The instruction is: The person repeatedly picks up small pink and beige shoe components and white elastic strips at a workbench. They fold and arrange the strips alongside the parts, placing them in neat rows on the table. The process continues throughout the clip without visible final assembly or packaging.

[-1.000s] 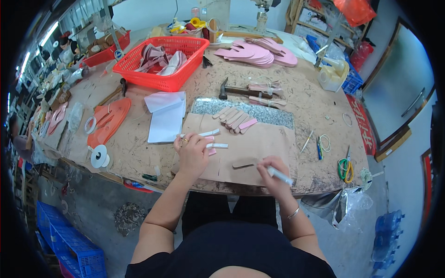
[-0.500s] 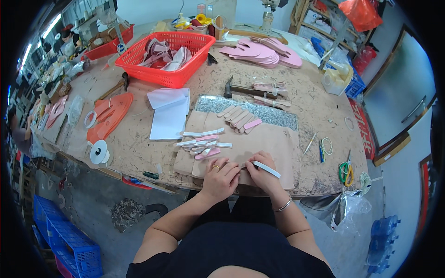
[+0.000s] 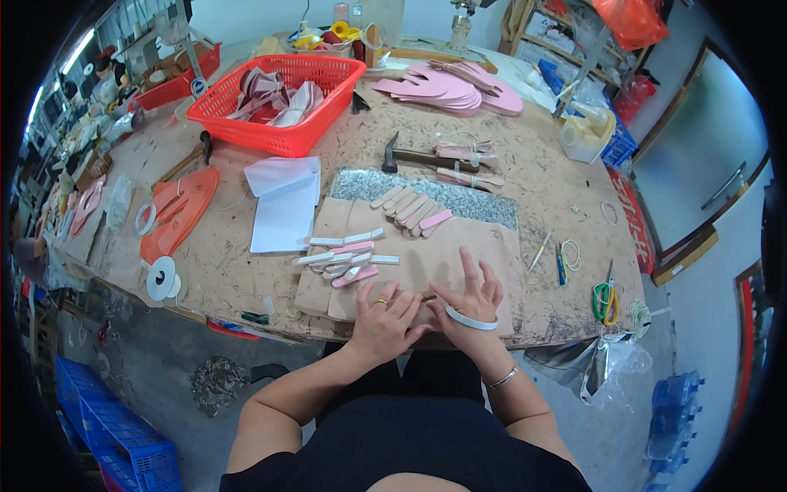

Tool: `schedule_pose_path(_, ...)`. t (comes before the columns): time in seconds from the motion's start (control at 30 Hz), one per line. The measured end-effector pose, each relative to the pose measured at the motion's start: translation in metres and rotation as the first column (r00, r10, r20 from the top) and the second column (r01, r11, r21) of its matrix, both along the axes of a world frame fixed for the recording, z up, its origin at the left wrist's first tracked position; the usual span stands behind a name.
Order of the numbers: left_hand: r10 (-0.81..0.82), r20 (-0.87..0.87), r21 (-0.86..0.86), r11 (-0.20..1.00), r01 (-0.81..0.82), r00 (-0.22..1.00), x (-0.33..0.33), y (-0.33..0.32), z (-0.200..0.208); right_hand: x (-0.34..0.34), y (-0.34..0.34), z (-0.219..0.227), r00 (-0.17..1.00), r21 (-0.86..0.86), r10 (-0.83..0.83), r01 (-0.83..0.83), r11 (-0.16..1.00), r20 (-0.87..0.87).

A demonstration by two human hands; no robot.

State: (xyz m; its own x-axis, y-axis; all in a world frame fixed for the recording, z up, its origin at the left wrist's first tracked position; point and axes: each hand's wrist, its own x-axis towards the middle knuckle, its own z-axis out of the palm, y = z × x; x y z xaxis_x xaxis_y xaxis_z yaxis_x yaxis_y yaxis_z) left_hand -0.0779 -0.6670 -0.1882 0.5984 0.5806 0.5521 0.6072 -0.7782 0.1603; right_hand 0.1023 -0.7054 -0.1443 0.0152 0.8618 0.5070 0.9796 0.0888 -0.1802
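My right hand [image 3: 474, 313] lies at the near edge of a tan board [image 3: 484, 246], its upper fingers spread. A narrow white strip [image 3: 471, 320] bends across its palm and seems pinned by the thumb. At the fingertips, a small dark piece [image 3: 428, 298] shows, perhaps the strip's end. My left hand [image 3: 385, 322], wearing a ring, rests bent on the board, fingertips at that dark piece and thumb apart. Beyond it lies a loose pile of white and pink strips [image 3: 348, 258]. Several beige, round-ended strips [image 3: 410, 209] fan out farther back.
A stone slab [image 3: 484, 210] lies behind the board, with a hammer [image 3: 426, 157] past it. White paper [image 3: 283, 205] and a red basket [image 3: 270, 135] are on the left. Scissors [image 3: 606, 303] lie at the right edge; pink cut pieces [image 3: 443, 88] are stacked at the back.
My right hand's fingers have opened and stretched upward, and the white strip now curves over its palm. My left thumb has come out to the side. The view has shifted slightly.
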Motion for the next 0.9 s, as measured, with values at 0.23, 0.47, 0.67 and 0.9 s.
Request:
schedule_pose_path(0.23, -0.005, 0.013, 0.003, 1.0, 0.005, 1.0, 0.002, 0.002, 0.003, 0.067, 0.026, -0.006, 0.463, -0.322, -0.165, -0.283, 0.903, -0.871)
schedule_pose_path(0.47, -0.002, 0.018, -0.002, 1.0, 0.002, 1.0, 0.003, 0.003, 0.003, 0.057, 0.027, -0.013, 0.611, -0.254, -0.129, -0.123, 0.959, -0.781)
schedule_pose_path(0.67, -0.001, 0.057, -0.062, 0.998, 0.005, 0.998, 0.003, 0.003, 0.009, 0.049, 0.03, -0.028, 0.8, -0.105, -0.009, -0.068, 0.992, -0.6)
schedule_pose_path(0.9, -0.004, 0.373, -0.363, 0.92, 0.15, 0.928, 0.038, 0.02, 0.023, 0.034, 0.008, -0.01, 0.383, 0.019, 0.099, -0.207, 0.978, -0.918)
